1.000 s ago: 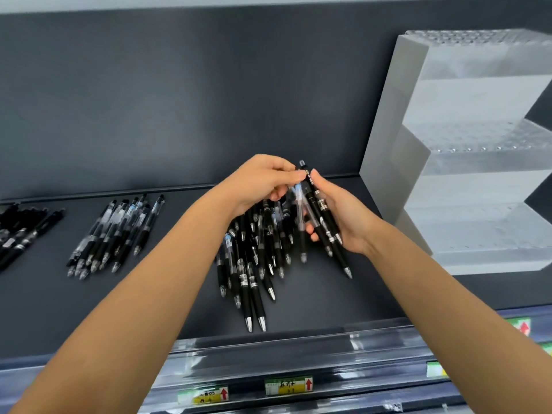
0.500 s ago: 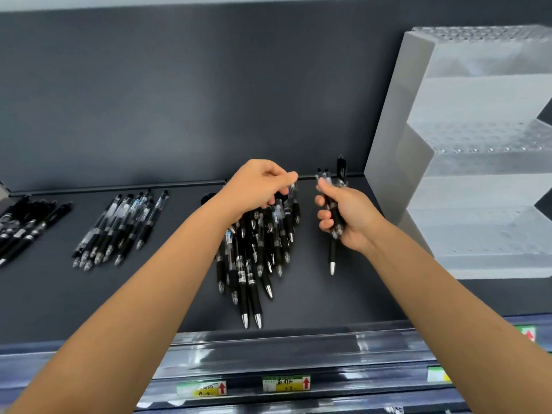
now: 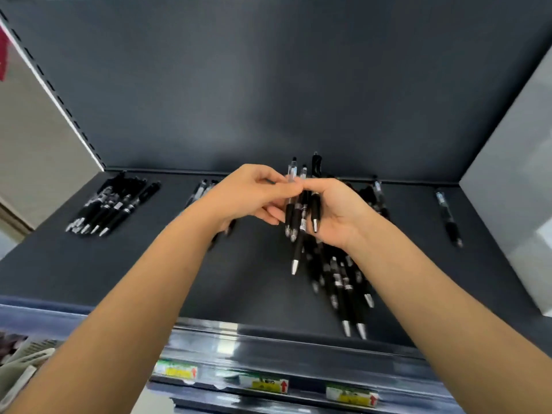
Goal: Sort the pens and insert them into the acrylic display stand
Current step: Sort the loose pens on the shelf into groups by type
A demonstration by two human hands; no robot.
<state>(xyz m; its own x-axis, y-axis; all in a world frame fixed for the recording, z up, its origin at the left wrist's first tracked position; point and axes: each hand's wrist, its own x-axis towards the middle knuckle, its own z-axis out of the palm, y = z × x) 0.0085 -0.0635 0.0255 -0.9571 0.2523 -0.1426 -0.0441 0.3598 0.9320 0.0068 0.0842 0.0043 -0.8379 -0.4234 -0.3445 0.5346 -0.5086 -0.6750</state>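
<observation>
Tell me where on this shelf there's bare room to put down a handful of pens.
Bare shelf in front, between the left pen group and the centre pile; a narrower strip between that pile and the lone pen. Crowded under the right hand.

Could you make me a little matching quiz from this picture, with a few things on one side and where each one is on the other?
Things:
1. pen bundle
2. lone pen
3. price labels
4. pen group

Places:
A. front edge of the shelf
B. far left of the shelf
C. held in the right hand
D. lying alone, far right of the shelf

Pairs: 1-C, 2-D, 3-A, 4-B.
</observation>
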